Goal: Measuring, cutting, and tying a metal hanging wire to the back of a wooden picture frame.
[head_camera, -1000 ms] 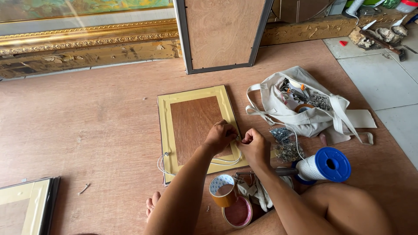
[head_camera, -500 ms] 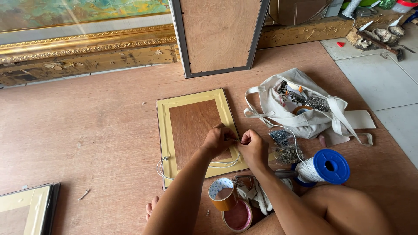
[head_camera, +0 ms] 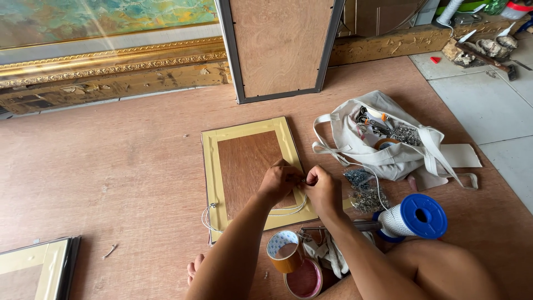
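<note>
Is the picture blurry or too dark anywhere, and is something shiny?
Head view: soft, even daylight and mostly sharp. The big gold frame at the top glints. Both hands, left hand and right hand, cast only faint shadows on the small frame back. Edges bend slightly from the wide lens.

Soft, even daylight all over, bright and flat. Shadows stay faint under the arms, near side. A pale sheen streaks the painting [head_camera: 105, 19] far left. Everything is sharp, with slight wide-angle bending at the edges.
</note>
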